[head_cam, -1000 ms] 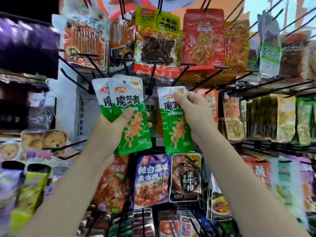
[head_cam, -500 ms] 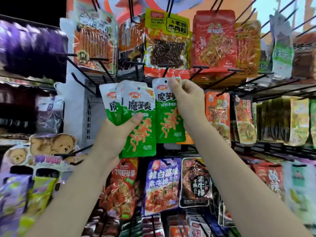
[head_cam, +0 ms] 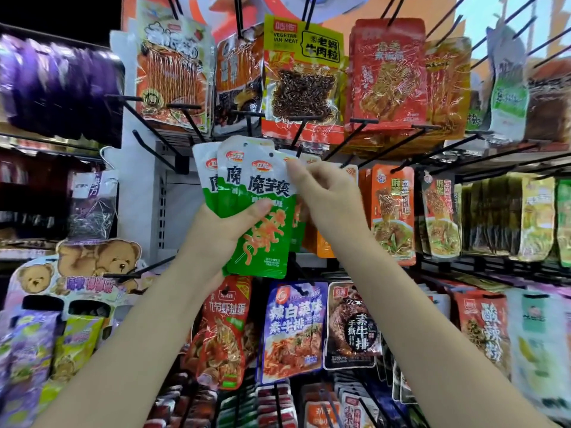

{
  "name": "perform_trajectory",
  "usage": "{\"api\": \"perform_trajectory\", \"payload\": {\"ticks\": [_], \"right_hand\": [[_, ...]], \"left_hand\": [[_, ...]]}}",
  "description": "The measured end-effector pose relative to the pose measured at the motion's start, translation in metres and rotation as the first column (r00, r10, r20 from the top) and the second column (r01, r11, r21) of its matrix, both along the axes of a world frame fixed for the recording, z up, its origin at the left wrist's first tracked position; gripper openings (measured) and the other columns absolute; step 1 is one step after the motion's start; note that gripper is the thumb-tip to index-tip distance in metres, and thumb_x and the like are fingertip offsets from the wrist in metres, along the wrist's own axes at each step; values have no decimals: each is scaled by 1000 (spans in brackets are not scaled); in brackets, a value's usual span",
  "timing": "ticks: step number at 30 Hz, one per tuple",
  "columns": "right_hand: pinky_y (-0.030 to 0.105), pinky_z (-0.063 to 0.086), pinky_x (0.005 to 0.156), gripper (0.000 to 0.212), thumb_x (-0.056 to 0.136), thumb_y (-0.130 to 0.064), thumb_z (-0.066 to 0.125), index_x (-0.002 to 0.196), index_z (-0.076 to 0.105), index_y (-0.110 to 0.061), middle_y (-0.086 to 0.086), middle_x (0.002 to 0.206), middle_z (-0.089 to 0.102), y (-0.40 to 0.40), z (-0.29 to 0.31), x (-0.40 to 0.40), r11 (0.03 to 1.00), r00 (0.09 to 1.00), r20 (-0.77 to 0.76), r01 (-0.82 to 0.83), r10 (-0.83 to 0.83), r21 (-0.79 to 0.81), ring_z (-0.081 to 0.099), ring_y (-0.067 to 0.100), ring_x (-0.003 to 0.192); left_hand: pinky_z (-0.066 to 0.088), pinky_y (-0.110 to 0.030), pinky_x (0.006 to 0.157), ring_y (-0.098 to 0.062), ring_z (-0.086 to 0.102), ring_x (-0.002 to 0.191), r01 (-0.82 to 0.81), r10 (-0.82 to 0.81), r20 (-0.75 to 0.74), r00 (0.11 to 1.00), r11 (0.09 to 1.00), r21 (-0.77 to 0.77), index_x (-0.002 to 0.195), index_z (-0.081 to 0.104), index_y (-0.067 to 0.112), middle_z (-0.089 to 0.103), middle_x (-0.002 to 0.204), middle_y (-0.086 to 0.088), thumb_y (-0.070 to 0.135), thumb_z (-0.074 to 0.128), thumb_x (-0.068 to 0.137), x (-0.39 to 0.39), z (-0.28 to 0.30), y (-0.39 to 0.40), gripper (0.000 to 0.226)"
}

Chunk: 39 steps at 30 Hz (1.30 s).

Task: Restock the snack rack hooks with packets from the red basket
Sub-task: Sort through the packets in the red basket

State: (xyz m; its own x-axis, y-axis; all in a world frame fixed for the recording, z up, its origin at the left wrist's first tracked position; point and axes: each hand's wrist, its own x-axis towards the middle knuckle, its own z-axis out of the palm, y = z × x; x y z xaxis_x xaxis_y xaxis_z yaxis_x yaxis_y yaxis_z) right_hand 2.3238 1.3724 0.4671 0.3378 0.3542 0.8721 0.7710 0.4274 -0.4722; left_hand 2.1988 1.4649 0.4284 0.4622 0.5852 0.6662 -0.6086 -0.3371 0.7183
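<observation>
Your left hand (head_cam: pixel 222 233), centre frame, grips a fan of green konjac packets (head_cam: pixel 250 208), long axis upright. Your right hand (head_cam: pixel 324 196), just beside it, pinches the front packet's top corner. The black hook (head_cam: pixel 298 149) lies directly above and behind, nearer the right hand.

Off on the lower left there's a cardboard teddy bear display (head_cam: pixel 92 264) with purple and yellow-green packs (head_cam: pixel 77 341) slotted under it. Upper left is just a blurry row of purple bags (head_cam: pixel 58 88) hanging along a rail, and below them a clear crinkly bag (head_cam: pixel 91 208) with a white label. A white perforated upright post (head_cam: pixel 145 193) runs down beside all that.
</observation>
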Motion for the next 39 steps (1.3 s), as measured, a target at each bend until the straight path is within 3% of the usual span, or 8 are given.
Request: {"api": "perform_trajectory", "payload": {"ticks": [3, 7, 17, 20, 25, 32, 36, 39], "right_hand": [[30, 36, 58, 35, 100, -36, 59, 79, 64, -9, -3, 62, 52, 4, 1, 3, 995, 996, -41, -79, 77, -65, 47, 14, 63], [26, 28, 58, 43, 103, -35, 53, 89, 51, 5, 7, 75, 38, -3, 13, 13, 998, 988, -143, -56, 57, 9, 35, 11, 63], [21, 25, 44, 38, 101, -35, 57, 70, 44, -16, -6, 58, 34, 3, 26, 21, 993, 983, -166, 59, -75, -100, 31, 5, 45], [15, 34, 48, 20, 98, -32, 64, 96, 56, -14, -5, 68, 47, 2, 19, 20, 976, 977, -57, 210, -207, 56, 46, 0, 54], [16, 30, 57, 25, 100, -31, 61, 83, 56, -12, -6, 59, 44, -1, 3, 12, 930, 960, -10, 273, -279, 246, 40, 5, 51], [30, 39, 54, 48, 101, -37, 56, 87, 59, 8, 2, 60, 45, 5, -5, 3, 978, 997, -16, -73, 71, -194, 46, 14, 50], [44, 46, 72, 47, 105, -36, 49, 106, 56, 10, 33, 95, 57, 4, 12, 9, 995, 996, -85, -7, -2, -97, 53, 43, 84], [28, 32, 58, 41, 105, -36, 49, 79, 47, -4, 11, 69, 37, 2, 23, 11, 997, 992, -128, -6, -4, -77, 35, 17, 57]], "left_hand": [[60, -51, 85, -33, 74, 100, -12, 10, -49, 999, 999, -50, 114, 69, 16, 78, 105, -8, 30, 76, 81, 4, 1, -3, 36], [59, -55, 86, -33, 70, 109, -79, 60, -73, 996, 953, -293, 135, 55, 23, 69, 127, -12, 66, 83, 64, 0, -2, 10, 88], [58, -64, 82, -38, 74, 95, -61, 49, -64, 997, 979, -194, 114, 61, 10, 74, 110, -18, 43, 85, 64, -6, -4, 2, 64], [57, -62, 86, -39, 73, 96, -31, 26, -41, 999, 992, -120, 103, 70, 15, 76, 106, -15, 37, 84, 65, -6, -8, 5, 45], [59, -54, 84, -37, 73, 100, 15, -15, -2, 1000, 997, -80, 111, 70, 17, 76, 109, -12, 26, 78, 74, -6, -8, 5, 39], [63, -41, 67, -30, 76, 89, 19, -21, -28, 999, 998, -65, 112, 68, 15, 78, 103, -10, 21, 72, 87, -3, -6, 2, 27], [52, -57, 98, -32, 65, 117, -99, 80, -106, 991, 978, -181, 121, 57, 27, 65, 132, -6, 63, 73, 80, -4, -6, 9, 57], [49, -61, 101, -33, 66, 117, -87, 80, -63, 995, 990, -113, 120, 63, 28, 71, 124, -4, 62, 75, 77, -4, -8, 11, 57]]}}
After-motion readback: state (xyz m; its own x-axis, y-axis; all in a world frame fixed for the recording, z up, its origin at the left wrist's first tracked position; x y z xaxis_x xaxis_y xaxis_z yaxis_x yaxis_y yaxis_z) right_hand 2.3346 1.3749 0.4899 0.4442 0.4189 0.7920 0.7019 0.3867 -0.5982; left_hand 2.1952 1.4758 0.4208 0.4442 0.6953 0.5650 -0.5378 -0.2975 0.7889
